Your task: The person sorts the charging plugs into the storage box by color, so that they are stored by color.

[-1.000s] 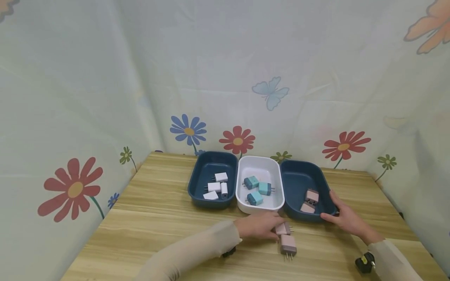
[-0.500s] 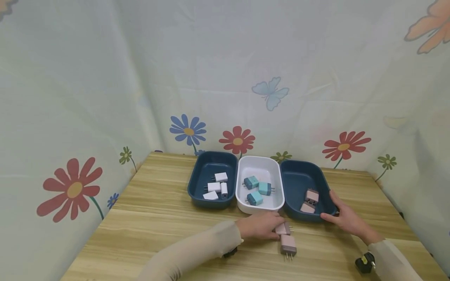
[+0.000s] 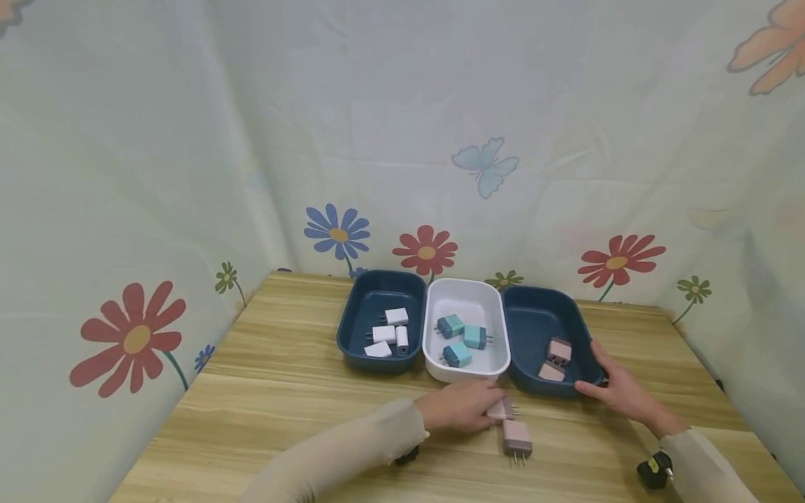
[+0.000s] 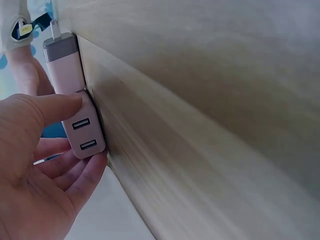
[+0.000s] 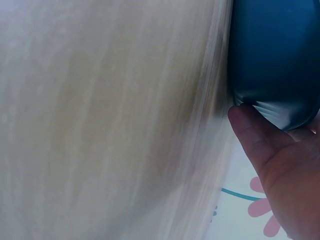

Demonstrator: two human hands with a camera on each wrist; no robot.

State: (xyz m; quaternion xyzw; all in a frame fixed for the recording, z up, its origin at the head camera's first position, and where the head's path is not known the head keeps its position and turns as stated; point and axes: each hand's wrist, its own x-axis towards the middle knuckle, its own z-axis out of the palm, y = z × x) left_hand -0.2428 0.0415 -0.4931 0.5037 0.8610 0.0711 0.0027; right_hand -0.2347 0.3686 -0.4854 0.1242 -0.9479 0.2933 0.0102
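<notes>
My left hand [image 3: 458, 406] pinches a pink USB charger [image 4: 85, 125] low over the table, thumb on one side and fingers on the other. Two USB ports face the left wrist camera. A second pink charger [image 3: 516, 434] with a grey-mauve end and bare prongs lies close beside it. My right hand [image 3: 622, 395] rests against the near right corner of the right dark blue bin [image 3: 534, 307], thumb at the front and fingers along the side. That thumb lies straight against the bin wall in the right wrist view. Two pink chargers [image 3: 558, 351] sit inside this bin.
Left of it stands a white bin [image 3: 462, 297] with teal chargers [image 3: 458, 354]. Beyond that, another dark blue bin [image 3: 383, 290] holds several white chargers [image 3: 383, 334]. All three bins stand side by side on the wooden table [image 3: 289, 391], before a flowered curtain [image 3: 377, 140].
My left hand and the pinched pink charger have shifted slightly left. My right hand stays at the bin's corner, and the other chargers have not moved.
</notes>
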